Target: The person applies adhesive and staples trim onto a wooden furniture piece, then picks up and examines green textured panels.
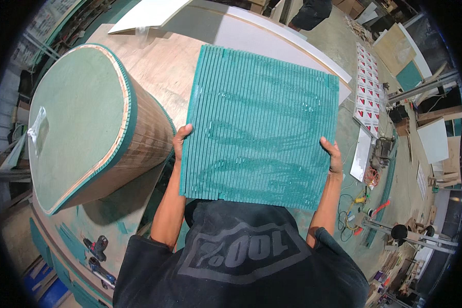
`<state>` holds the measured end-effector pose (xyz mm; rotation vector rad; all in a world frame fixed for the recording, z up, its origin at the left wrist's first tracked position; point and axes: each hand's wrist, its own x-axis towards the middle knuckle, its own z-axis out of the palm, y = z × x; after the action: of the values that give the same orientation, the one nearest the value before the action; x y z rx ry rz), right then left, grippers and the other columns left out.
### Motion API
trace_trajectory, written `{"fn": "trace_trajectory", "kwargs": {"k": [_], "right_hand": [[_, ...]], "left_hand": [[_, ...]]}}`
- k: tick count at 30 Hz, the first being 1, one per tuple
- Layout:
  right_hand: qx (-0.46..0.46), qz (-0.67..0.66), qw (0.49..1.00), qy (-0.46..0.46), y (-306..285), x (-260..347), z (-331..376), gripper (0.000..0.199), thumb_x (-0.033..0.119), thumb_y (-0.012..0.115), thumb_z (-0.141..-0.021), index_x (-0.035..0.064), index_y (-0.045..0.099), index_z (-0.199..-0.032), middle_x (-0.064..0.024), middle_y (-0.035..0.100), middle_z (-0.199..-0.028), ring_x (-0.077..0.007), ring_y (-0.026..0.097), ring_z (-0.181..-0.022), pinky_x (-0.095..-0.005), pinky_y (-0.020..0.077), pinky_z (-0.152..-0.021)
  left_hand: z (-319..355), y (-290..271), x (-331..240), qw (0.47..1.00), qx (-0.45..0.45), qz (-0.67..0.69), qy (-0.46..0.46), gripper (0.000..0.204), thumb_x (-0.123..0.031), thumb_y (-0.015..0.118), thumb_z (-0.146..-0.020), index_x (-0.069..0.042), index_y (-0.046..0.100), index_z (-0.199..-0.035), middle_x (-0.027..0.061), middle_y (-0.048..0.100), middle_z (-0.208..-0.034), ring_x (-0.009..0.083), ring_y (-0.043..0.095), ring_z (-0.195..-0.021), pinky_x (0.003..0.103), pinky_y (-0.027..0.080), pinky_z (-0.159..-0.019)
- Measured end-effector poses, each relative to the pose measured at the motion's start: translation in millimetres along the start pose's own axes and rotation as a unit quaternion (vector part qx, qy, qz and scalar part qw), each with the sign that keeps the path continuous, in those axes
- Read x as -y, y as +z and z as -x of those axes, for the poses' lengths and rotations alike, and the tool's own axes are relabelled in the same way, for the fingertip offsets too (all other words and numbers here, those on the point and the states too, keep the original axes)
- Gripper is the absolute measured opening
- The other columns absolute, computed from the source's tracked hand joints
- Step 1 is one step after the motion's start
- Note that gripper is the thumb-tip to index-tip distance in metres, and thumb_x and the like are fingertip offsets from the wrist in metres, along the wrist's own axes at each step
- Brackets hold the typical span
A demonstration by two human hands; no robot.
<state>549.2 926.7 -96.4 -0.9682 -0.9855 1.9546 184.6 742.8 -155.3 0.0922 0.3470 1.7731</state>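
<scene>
A square green board (262, 128), cut with many narrow parallel grooves, is held up in front of my chest. My left hand (180, 138) grips its left edge, thumb on the grooved face. Around the opposite edge my right hand (333, 155) is closed the same way, a little lower down. The fingers behind the board are hidden. To the left, near my left hand, a rounded wooden form (79, 123) has a flat green top, a green grooved rim and bare plywood sides. Pale scuffs and smears mark the board's face.
The form rests on a plywood-topped table (177, 64). Two cordless power tools (97, 247) lie at the lower left. A curved white panel (272, 31) stands beyond the board. Cables (348, 213), a red-handled tool (382, 207) and wood pieces lie on the floor at right.
</scene>
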Motion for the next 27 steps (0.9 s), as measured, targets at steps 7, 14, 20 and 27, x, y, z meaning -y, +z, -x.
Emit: {"fn": "trace_trajectory", "kwargs": {"k": [7,14,20,27], "right_hand": [[0.000,0.021,1.000,-0.008,10.6,3.0,1.2,0.037,0.012,0.067,-0.093,-0.0060,0.056,-0.124,-0.0142,0.070,-0.106,-0.0197,0.072,-0.086,-0.0337,0.0614,-0.075],[0.003,0.069,0.998,0.003,21.2,3.9,-3.3,0.038,0.016,0.067,-0.095,-0.0070,0.057,-0.122,-0.0139,0.071,-0.105,-0.0174,0.072,-0.084,-0.0313,0.0604,-0.074],[-0.003,0.117,0.993,0.016,12.5,-3.7,-14.5,0.036,0.016,0.068,-0.095,-0.0071,0.058,-0.121,-0.0117,0.071,-0.102,-0.0152,0.071,-0.080,-0.0293,0.0597,-0.072],[0.004,0.155,0.987,0.028,14.3,-0.6,-21.2,0.037,0.016,0.068,-0.094,-0.0068,0.059,-0.122,-0.0106,0.071,-0.101,-0.0138,0.070,-0.079,-0.0274,0.0587,-0.071]], "left_hand": [[10.5,4.2,4.5,0.998,-0.052,-0.022,0.033,0.062,-0.028,0.061,-0.088,0.009,0.048,-0.136,0.0227,0.067,-0.114,0.0260,0.075,-0.089,0.037,0.067,-0.072],[17.6,-10.3,5.3,0.996,-0.068,-0.034,0.037,0.060,-0.029,0.059,-0.090,0.008,0.049,-0.135,0.0209,0.068,-0.113,0.0248,0.075,-0.085,0.036,0.067,-0.070],[18.9,-13.9,5.5,0.995,-0.096,-0.030,0.019,0.054,-0.027,0.058,-0.092,0.008,0.052,-0.132,0.0193,0.070,-0.107,0.0241,0.074,-0.083,0.037,0.066,-0.072],[21.4,-25.8,8.1,0.997,-0.066,-0.030,0.027,0.056,-0.026,0.058,-0.091,0.012,0.050,-0.132,0.0238,0.069,-0.111,0.0271,0.075,-0.085,0.037,0.067,-0.071]]}}
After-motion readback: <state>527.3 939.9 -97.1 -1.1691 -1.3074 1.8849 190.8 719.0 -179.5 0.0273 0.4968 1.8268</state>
